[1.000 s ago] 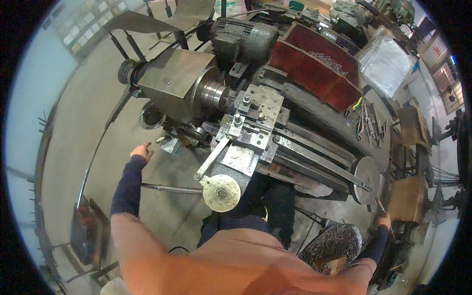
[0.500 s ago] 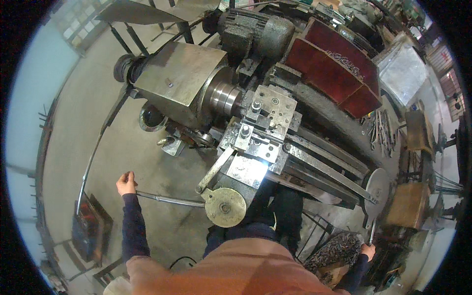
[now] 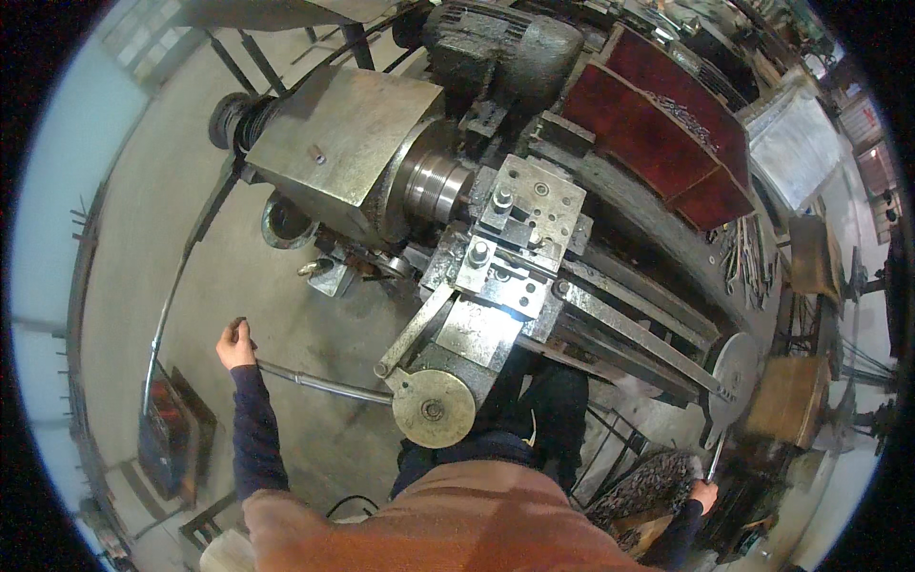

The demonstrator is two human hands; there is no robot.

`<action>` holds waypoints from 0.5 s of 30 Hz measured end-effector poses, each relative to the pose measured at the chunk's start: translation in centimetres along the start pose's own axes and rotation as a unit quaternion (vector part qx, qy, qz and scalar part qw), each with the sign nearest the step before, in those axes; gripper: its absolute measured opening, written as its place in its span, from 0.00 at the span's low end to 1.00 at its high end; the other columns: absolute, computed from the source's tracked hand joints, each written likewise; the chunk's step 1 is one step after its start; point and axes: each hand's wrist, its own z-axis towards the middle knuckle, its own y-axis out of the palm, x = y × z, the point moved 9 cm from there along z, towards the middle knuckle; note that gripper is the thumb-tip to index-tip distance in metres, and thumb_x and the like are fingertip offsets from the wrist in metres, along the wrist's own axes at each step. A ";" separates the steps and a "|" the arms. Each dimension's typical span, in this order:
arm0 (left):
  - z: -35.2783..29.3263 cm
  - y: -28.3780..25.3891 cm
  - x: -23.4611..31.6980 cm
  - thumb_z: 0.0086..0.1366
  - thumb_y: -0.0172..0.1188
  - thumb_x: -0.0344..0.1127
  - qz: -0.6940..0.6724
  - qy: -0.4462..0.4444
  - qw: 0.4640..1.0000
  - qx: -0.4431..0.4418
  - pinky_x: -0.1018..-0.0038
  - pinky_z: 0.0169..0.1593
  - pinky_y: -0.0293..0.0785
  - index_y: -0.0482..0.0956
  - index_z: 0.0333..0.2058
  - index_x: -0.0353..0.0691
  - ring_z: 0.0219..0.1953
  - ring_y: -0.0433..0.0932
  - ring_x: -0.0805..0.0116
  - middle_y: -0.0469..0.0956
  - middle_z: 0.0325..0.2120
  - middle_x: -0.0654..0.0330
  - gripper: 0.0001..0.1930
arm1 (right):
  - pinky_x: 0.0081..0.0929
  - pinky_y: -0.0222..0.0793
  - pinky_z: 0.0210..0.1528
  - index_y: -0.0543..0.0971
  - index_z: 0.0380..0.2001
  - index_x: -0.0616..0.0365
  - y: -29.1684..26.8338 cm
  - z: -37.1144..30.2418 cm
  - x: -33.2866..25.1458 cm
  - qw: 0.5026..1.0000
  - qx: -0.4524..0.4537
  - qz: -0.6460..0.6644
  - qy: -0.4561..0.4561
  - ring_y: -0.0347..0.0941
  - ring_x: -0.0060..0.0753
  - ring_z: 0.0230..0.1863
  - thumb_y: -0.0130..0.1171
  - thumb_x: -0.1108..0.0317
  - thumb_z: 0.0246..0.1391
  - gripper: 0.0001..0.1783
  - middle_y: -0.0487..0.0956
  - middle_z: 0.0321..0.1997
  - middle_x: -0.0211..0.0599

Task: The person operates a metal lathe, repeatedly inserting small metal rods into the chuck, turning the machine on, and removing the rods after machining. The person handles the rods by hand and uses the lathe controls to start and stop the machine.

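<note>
My left hand (image 3: pixel 235 345) is closed at the far end of a long metal lever (image 3: pixel 324 383). That lever runs right to a round brass-coloured disc (image 3: pixel 434 408) on the lathe's cross slide, just in front of my body. At lower right, my right hand (image 3: pixel 703 495) is wrapped round a short bright handle (image 3: pixel 715 459), which hangs from a large grey handwheel (image 3: pixel 732 377). Between my arms, the tool post (image 3: pixel 530 214) sits beside a shiny ringed cylinder (image 3: pixel 438 189) at the headstock (image 3: pixel 348 143). The contact between tool and cylinder is too small to tell.
A dark electric motor (image 3: pixel 505 52) stands behind the headstock. Right of it is a red tray (image 3: pixel 658 143) with metal bits. Several long tools (image 3: pixel 748 262) lie at the right. A heap of dark shavings (image 3: pixel 648 486) is near my right arm. A thin rod (image 3: pixel 167 315) slopes down on the left.
My left hand has moved slightly up and left, and the lever has tilted with it. My right hand has shifted a little left and down with its handle. The whole view has shifted slightly.
</note>
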 end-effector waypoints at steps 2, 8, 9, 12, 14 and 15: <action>0.1 0.5 0.5 0.56 0.56 0.34 -0.001 0.015 1.000 -0.009 0.81 0.17 0.63 0.78 0.35 0.31 0.13 0.65 0.79 0.71 0.15 0.64 0.12 | 0.41 0.67 0.43 0.79 0.31 0.60 1.2 1.0 1.6 1.000 0.018 -0.017 0.000 0.72 0.52 0.41 0.58 0.51 0.39 0.23 0.77 0.38 0.50; -0.1 0.6 1.0 0.56 0.56 0.34 -0.004 0.013 1.000 0.001 0.81 0.17 0.62 0.77 0.35 0.30 0.13 0.65 0.79 0.70 0.14 0.65 0.12 | 0.41 0.67 0.44 0.76 0.35 0.59 1.1 0.7 1.2 0.999 -0.006 -0.031 0.021 0.71 0.52 0.44 0.58 0.55 0.38 0.22 0.76 0.41 0.51; -0.2 0.4 1.0 0.56 0.56 0.34 -0.003 0.015 1.000 0.006 0.81 0.17 0.62 0.77 0.35 0.30 0.13 0.65 0.79 0.70 0.14 0.65 0.12 | 0.41 0.67 0.44 0.76 0.35 0.59 1.1 1.0 1.3 0.999 0.001 -0.031 0.022 0.71 0.52 0.44 0.58 0.55 0.39 0.22 0.76 0.41 0.51; 0.1 0.7 0.8 0.56 0.56 0.34 -0.012 0.008 1.000 0.004 0.81 0.18 0.63 0.78 0.34 0.30 0.13 0.65 0.79 0.70 0.14 0.65 0.12 | 0.42 0.67 0.44 0.76 0.35 0.60 1.2 1.1 1.7 0.999 0.013 -0.029 0.025 0.71 0.53 0.43 0.57 0.55 0.39 0.22 0.76 0.41 0.52; 0.0 0.7 1.1 0.56 0.56 0.34 -0.016 0.013 1.000 0.000 0.81 0.18 0.62 0.78 0.34 0.30 0.14 0.65 0.80 0.70 0.14 0.65 0.11 | 0.42 0.67 0.44 0.76 0.35 0.61 0.2 0.0 0.6 0.999 0.005 -0.028 0.022 0.71 0.54 0.43 0.57 0.54 0.39 0.23 0.76 0.40 0.53; 0.0 0.7 1.3 0.56 0.56 0.34 -0.017 0.016 1.000 -0.002 0.81 0.18 0.62 0.78 0.34 0.30 0.14 0.65 0.80 0.69 0.14 0.66 0.11 | 0.42 0.67 0.43 0.76 0.35 0.62 0.4 0.1 0.7 0.999 0.008 -0.027 0.025 0.72 0.55 0.42 0.56 0.54 0.40 0.23 0.76 0.40 0.53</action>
